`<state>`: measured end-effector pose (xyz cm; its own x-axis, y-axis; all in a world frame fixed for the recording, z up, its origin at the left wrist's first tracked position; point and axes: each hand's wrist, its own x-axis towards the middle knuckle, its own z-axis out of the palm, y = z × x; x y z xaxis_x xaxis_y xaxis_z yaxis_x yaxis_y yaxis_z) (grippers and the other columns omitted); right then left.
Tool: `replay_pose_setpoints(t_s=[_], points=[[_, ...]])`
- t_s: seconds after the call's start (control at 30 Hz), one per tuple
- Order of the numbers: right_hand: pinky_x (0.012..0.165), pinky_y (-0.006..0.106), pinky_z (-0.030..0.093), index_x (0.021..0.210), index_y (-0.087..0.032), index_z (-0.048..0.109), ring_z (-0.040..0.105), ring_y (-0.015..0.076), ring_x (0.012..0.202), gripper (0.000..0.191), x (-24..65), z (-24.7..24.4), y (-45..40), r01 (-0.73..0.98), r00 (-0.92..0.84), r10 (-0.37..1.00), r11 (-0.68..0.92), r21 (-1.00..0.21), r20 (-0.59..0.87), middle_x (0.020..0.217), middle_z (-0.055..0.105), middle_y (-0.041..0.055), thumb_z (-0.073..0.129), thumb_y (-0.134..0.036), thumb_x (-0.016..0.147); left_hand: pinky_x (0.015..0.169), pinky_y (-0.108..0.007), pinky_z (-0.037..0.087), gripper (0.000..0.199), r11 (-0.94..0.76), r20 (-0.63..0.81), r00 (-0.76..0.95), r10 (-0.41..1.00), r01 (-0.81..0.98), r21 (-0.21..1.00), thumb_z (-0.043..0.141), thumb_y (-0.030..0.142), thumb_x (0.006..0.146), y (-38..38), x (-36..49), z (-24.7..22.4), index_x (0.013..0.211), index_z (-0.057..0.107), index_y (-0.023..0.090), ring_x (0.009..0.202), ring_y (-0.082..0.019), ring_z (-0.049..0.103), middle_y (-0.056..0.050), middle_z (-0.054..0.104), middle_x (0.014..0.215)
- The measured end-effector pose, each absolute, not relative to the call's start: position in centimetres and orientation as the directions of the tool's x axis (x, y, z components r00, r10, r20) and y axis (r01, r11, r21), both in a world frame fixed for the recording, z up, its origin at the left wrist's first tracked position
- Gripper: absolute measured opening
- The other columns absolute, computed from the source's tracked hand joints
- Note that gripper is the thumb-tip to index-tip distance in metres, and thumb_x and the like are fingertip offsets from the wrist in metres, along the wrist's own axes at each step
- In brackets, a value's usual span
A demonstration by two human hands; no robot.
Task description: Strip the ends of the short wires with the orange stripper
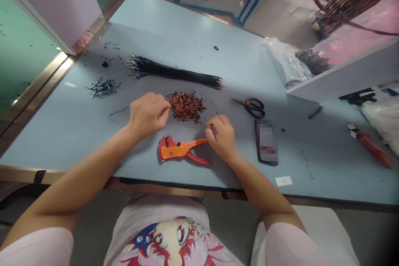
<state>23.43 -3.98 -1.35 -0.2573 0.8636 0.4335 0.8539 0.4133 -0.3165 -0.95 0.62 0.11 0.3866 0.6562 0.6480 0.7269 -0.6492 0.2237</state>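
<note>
My left hand (pixel 149 114) is closed in a pinch, and a thin black wire (pixel 120 110) with a bluish end sticks out behind it to the left. Just beyond its fingertips lies a pile of short copper and black scraps (pixel 187 107). My right hand (pixel 222 135) has its fingers curled together over the end of the upper handle of an orange and red wire stripper (pixel 176 150), which lies on the table. What the right fingers hold, if anything, is hidden. Farther back lies a long bundle of black wires (pixel 177 74), with metal terminals at its left end.
A small heap of blue-ended pieces (pixel 104 87) lies at the left. Right of the scraps are black-handled scissors (pixel 254 106), a phone-like device (pixel 267 142) and a white paper slip (pixel 283 181). A red-handled tool (pixel 372 147) lies far right. Upright panels (pixel 59 4) flank the table.
</note>
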Motion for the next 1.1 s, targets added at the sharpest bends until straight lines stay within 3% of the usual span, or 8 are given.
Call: replay_pose_setpoints(t_s=[0.07,0.17,0.3,0.43,0.57,0.7,0.9,1.1], points=[[0.075,0.036,0.044,0.091,-0.018,0.063,0.053,0.0213,0.082,0.022,23.8,-1.7,-3.3,0.835,-0.282,0.873,0.428,-0.346,0.399,0.085,0.063,0.0075,0.045,-0.01,0.081,0.065,-0.031,0.039,0.011,-0.6,0.686,0.274,0.674,0.745,0.292,0.053,0.021,0.08,1.4,-1.8,0.2,0.079,0.064,0.023,0.072,-0.017,0.053,-0.002,0.064,0.074],[0.082,0.04,0.045,0.109,-0.017,0.06,0.055,0.0227,0.091,0.032,23.9,-2.1,-2.9,0.809,-0.363,0.861,0.481,-0.337,0.357,0.097,0.066,0.0088,0.042,-0.008,0.084,0.068,-0.03,0.04,0.012,-0.632,0.713,0.284,0.641,0.722,0.281,0.056,0.022,0.081,1.2,-1.8,-0.1,0.087,0.066,0.024,0.076,-0.016,0.053,-0.002,0.065,0.08],[0.088,0.044,0.044,0.099,-0.019,0.062,0.055,0.0242,0.098,0.019,23.3,-1.8,-3.6,0.744,-0.335,0.817,0.535,-0.401,0.469,0.104,0.064,0.0094,0.05,-0.016,0.084,0.067,-0.027,0.041,0.014,-0.696,0.724,0.362,0.587,0.682,0.224,0.055,0.022,0.082,-0.5,0.1,-0.6,0.089,0.066,0.025,0.074,-0.014,0.052,-0.002,0.063,0.078],[0.084,0.044,0.046,0.108,-0.017,0.055,0.055,0.0242,0.095,0.024,22.3,-1.2,-4.8,0.662,-0.347,0.794,0.585,-0.469,0.5,0.101,0.062,0.0111,0.053,-0.02,0.084,0.065,-0.026,0.041,0.013,-0.754,0.73,0.423,0.537,0.629,0.189,0.055,0.023,0.082,-2.3,1.8,-1.1,0.089,0.066,0.024,0.072,-0.013,0.05,-0.002,0.061,0.078],[0.075,0.039,0.046,0.093,-0.017,0.057,0.053,0.0214,0.082,0.012,21.7,-1.5,-5.5,0.612,-0.417,0.758,0.642,-0.461,0.502,0.086,0.062,0.0091,0.047,-0.015,0.087,0.062,-0.026,0.039,0.013,-0.81,0.737,0.487,0.468,0.57,0.137,0.053,0.021,0.082,-3.3,2.6,-1.4,0.085,0.066,0.023,0.067,-0.012,0.048,-0.001,0.061,0.077],[0.07,0.035,0.044,0.09,-0.017,0.06,0.05,0.0194,0.076,0.014,21.5,-1.5,-5.7,0.599,-0.421,0.749,0.654,-0.463,0.512,0.079,0.06,0.0072,0.045,-0.015,0.089,0.063,-0.025,0.039,0.015,-0.82,0.744,0.493,0.451,0.559,0.126,0.051,0.021,0.083,-3.4,2.6,-1.4,0.086,0.066,0.023,0.068,-0.012,0.047,-0.001,0.06,0.078],[0.072,0.034,0.043,0.092,-0.019,0.064,0.052,0.0194,0.079,0.018,22.5,-1.6,-4.5,0.643,-0.331,0.759,0.616,-0.454,0.56,0.082,0.06,0.0069,0.046,-0.018,0.089,0.066,-0.023,0.039,0.019,-0.781,0.713,0.476,0.515,0.603,0.161,0.05,0.021,0.086,-2.4,1.9,-1.1,0.093,0.067,0.025,0.075,-0.012,0.049,-0.002,0.059,0.086],[0.071,0.032,0.042,0.082,-0.018,0.066,0.053,0.0188,0.075,0.023,23.7,-2.5,-2.7,0.692,-0.245,0.764,0.569,-0.444,0.598,0.076,0.061,0.0058,0.045,-0.021,0.09,0.071,-0.024,0.042,0.018,-0.677,0.627,0.43,0.649,0.703,0.218,0.051,0.024,0.086,0.0,0.2,-1.5,0.089,0.069,0.024,0.082,-0.014,0.053,-0.004,0.059,0.09]])
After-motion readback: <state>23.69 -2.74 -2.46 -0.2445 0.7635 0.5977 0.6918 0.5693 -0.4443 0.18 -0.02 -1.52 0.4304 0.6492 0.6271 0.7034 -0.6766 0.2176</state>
